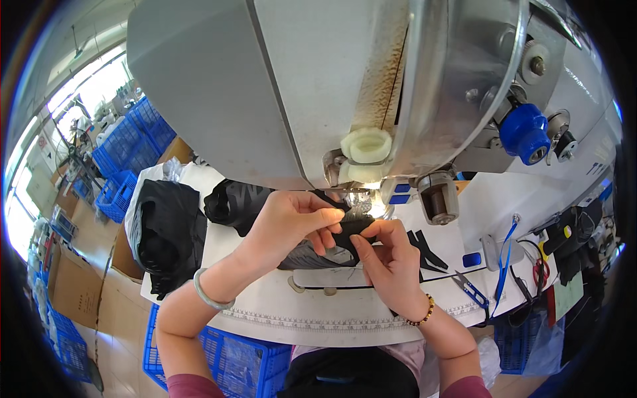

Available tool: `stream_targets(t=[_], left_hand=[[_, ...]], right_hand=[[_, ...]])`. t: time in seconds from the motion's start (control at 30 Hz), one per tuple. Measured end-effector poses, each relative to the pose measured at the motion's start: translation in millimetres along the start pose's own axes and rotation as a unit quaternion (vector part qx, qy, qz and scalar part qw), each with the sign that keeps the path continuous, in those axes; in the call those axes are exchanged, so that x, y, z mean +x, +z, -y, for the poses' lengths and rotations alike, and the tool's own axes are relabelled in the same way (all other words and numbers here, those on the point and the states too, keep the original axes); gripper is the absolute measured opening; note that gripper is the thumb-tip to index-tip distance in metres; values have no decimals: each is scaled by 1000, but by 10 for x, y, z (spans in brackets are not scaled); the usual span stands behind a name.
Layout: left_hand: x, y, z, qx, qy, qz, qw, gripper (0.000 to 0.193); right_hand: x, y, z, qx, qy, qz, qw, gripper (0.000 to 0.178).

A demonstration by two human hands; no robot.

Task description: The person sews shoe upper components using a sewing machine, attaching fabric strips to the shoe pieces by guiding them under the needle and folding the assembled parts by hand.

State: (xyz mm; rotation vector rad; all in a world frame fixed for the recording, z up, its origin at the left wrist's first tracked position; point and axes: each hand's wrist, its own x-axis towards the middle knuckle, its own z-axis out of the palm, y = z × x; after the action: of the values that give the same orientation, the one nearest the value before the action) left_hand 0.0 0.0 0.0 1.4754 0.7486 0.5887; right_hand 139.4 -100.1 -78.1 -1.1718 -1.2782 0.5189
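Observation:
Under the lit needle area of a sewing machine point(361, 196), both my hands work at a piece of black fabric point(346, 232). My left hand point(295, 222) is closed in a pinch at the fabric's left edge, thumb against forefinger. On the other side, my right hand point(391, 255) pinches the right edge between thumb and fingers. A ribbed or meshed patch shows on the cloth between the fingertips. Grey and black cloth point(318, 257) lies beneath my hands on the white machine table point(259, 295). The needle itself cannot be made out.
Thread snips point(472, 290) and black fabric strips point(430, 252) lie on the right, near a blue lanyard point(505, 255). Black garment pieces point(169, 232) hang at the left edge. A ruler tape point(345, 325) follows the front edge. Blue crates point(225, 361) stand below.

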Motion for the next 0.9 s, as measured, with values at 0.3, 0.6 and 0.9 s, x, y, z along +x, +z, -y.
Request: stream_targets(t=[0.3, 0.6, 0.9], left_hand=[[60, -3, -29, -17, -38, 1, 999, 16], [168, -100, 12, 62, -7, 69, 996, 15], [230, -151, 35, 47, 63, 130, 988, 17]], right_hand=[[15, 7, 69, -178, -155, -59, 970, 37], [-5, -10, 52, -234, -154, -45, 959, 44], [-11, -42, 51, -238, -149, -36, 959, 43]])
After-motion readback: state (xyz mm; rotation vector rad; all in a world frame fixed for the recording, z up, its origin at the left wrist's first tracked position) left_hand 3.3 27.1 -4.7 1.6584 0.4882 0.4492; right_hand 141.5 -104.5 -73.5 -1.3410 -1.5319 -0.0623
